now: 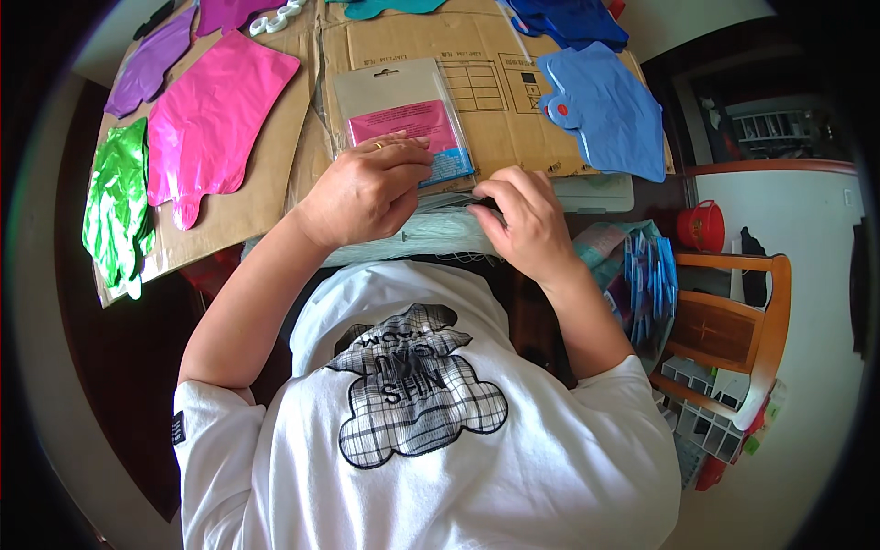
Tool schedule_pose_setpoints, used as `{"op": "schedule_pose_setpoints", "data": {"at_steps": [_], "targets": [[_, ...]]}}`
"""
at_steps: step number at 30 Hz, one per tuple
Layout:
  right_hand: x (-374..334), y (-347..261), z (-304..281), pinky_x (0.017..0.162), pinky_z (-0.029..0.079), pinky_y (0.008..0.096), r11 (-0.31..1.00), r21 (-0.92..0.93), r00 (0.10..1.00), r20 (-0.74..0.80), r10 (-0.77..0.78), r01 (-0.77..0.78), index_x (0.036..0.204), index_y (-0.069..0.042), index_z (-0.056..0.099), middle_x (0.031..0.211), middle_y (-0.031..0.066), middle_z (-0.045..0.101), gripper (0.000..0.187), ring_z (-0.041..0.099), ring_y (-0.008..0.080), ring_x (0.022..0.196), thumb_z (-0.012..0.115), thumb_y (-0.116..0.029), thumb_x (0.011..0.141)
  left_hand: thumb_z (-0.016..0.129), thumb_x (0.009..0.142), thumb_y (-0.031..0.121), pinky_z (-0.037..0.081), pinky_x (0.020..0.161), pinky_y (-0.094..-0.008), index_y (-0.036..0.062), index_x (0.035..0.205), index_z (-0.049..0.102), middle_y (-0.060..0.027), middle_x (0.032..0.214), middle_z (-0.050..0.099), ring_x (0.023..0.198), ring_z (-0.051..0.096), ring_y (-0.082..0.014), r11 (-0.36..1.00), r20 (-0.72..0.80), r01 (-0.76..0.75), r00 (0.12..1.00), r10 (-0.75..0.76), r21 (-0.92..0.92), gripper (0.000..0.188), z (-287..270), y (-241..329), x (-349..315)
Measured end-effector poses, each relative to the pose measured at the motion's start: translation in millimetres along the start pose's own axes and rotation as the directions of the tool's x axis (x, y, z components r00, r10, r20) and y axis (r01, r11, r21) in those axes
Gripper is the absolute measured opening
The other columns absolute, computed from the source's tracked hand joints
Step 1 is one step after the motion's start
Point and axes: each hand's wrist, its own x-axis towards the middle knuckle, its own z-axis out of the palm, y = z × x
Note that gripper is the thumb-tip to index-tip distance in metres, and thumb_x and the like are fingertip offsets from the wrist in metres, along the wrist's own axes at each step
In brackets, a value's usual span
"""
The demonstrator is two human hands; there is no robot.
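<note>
The left hand point(371, 188) is bent over the lower part of a flat clear packet point(411, 117) with a pink and blue panel, covering its lower left corner. Its fingers are curled inward and the thumb is mostly out of sight, so whether they grip the packet or only rest against it cannot be made out. The right hand point(522, 220) is just beside the packet's lower right corner, thumb and forefinger nearly together at a thin dark item point(479, 203); whether they pinch it is unclear, as is what it is. The packet lies near the front edge of the cardboard-covered tabletop point(275, 188). Below the hands, a pale stringy bundle point(380, 250) is partly hidden by the forearms and shirt point(302, 440). At the top, a teal foil piece point(385, 7) and a dark blue one point(573, 23) are cut off by the picture's edge.

Small dark print crosses the packet's pink panel, too fine to read. The cardboard carries a printed grid and short lines of characters; the shirt's plaid patch point(417, 390) bears dark lettering, bent by folds.
</note>
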Motion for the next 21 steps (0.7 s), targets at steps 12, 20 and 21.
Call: {"op": "schedule_pose_setpoints", "data": {"at_steps": [12,20,21], "targets": [[2.1,-1.2,2.1,0.071,0.041,0.0377,0.994,0.100,0.997,0.062,0.037,-0.043,0.081,-0.006,0.054,0.082,0.0066,0.053,0.013,0.054,0.0271,0.077,0.066,-0.003,0.078,0.063,0.070,-0.001,0.050,0.097,-0.0412,-0.0024,0.088,0.067,-0.0147,0.099,0.067,0.095,0.065,-0.0316,1.000,-0.013,-0.009,1.000,0.009,0.001,0.018,-0.5,-0.2,0.4],[-20.5,-35.8,8.0,0.072,0.044,0.0374,0.947,0.310,0.994,0.087,0.061,-0.085,0.084,-0.007,0.058,0.081,0.0071,0.057,0.014,0.056,0.0277,0.075,0.070,-0.004,0.077,0.063,0.070,-0.002,0.049,0.097,-0.0412,-0.0037,0.089,0.067,-0.0164,0.099,0.067,0.095,0.065,-0.0322,0.999,0.000,-0.017,1.000,0.017,-0.029,0.020,-2.3,-1.1,1.5],[-18.5,-32.8,4.9,0.072,0.045,0.0369,0.964,0.243,0.994,0.015,0.104,-0.104,0.085,-0.006,0.059,0.080,0.0074,0.058,0.015,0.057,0.0277,0.075,0.071,-0.003,0.076,0.063,0.070,-0.002,0.049,0.097,-0.0412,-0.0037,0.089,0.067,-0.0165,0.099,0.067,0.095,0.065,-0.0323,0.999,0.002,-0.014,1.000,0.014,-0.032,0.020,-2.8,-0.4,1.2]]}}
